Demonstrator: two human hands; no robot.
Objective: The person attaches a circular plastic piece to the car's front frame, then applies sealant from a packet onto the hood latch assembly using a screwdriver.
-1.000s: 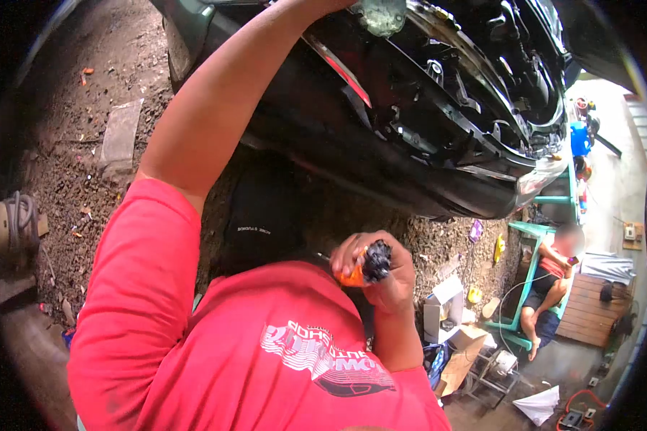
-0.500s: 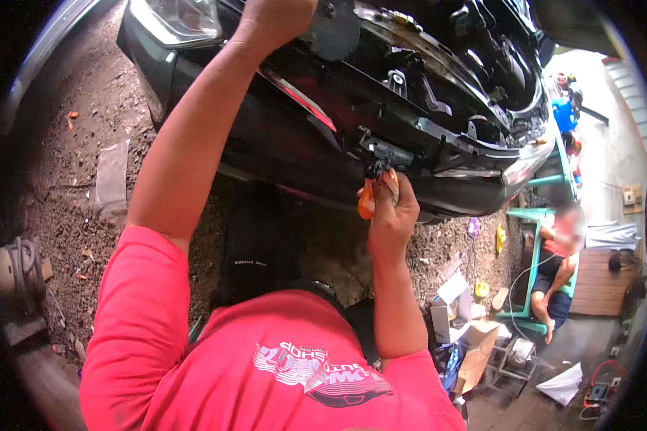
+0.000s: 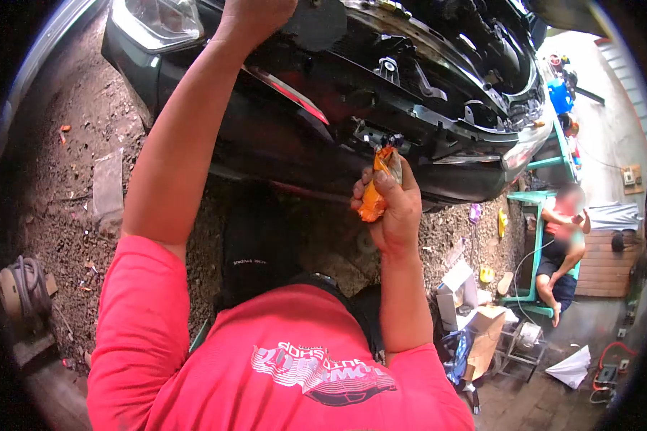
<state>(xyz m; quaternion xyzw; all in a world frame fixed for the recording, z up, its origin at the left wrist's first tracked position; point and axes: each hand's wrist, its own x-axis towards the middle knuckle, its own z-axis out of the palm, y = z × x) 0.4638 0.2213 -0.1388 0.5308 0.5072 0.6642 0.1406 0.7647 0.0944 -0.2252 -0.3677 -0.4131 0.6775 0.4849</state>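
Note:
My right hand (image 3: 395, 197) is closed around a crumpled orange packet (image 3: 373, 204). Dark material shows at the packet's upper end, against or just in front of the small metal fittings (image 3: 372, 134) on the black car bumper (image 3: 287, 154). Up at the top edge, my left hand (image 3: 257, 16) is over the car's front, near a dark round patch (image 3: 315, 27); its fingers are hidden or cut off by the frame. A red and silver strip (image 3: 291, 97) runs along the bumper between my two arms.
A headlight (image 3: 164, 20) is at the upper left. To the right a person (image 3: 562, 244) sits on a green bench (image 3: 528, 287). Below are an open cardboard box (image 3: 485, 337), a metal-framed reel (image 3: 528, 336) and a white folded sheet (image 3: 571, 367). Coiled hose (image 3: 29, 287) lies far left.
My right hand has gone from near my chest up to the bumper, carrying the orange packet. My left hand now appears farther left, and the view has shifted over the car.

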